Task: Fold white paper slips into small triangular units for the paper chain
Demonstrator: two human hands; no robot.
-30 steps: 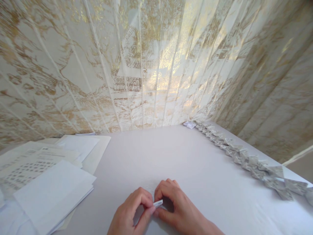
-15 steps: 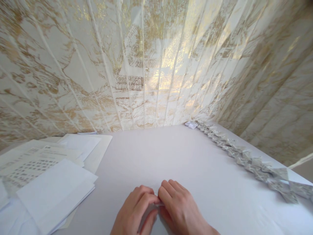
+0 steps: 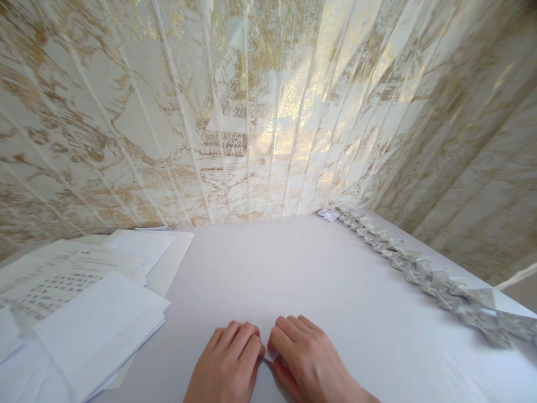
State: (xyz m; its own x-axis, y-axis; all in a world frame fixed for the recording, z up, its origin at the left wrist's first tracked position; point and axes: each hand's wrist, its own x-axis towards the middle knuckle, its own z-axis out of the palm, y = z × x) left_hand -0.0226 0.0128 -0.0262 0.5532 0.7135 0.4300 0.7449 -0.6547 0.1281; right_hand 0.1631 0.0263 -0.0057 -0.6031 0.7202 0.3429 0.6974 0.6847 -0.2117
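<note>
Near the front edge of the view, a small piece of white paper point(image 3: 272, 355) shows between my two hands, low over the white table point(image 3: 268, 268). My left hand point(image 3: 229, 361) has its fingers curled together, with their tips at the left side of the paper. On the other side, my right hand point(image 3: 308, 358) pinches the paper between thumb and curled fingers. Most of the paper is hidden by my fingers, so its shape cannot be made out.
Loose white sheets point(image 3: 100, 330) and a printed page point(image 3: 62, 280) lie piled at the left. Rows of folded grey paper pieces point(image 3: 436, 282) run along the right edge, with a white folded piece point(image 3: 328, 214) at their far end. A patterned curtain point(image 3: 251, 112) hangs behind.
My left fingers have drawn together, and its thumb has gone out of sight. The gap between the hands is slightly wider, and a bit more paper shows near the right fingers.
</note>
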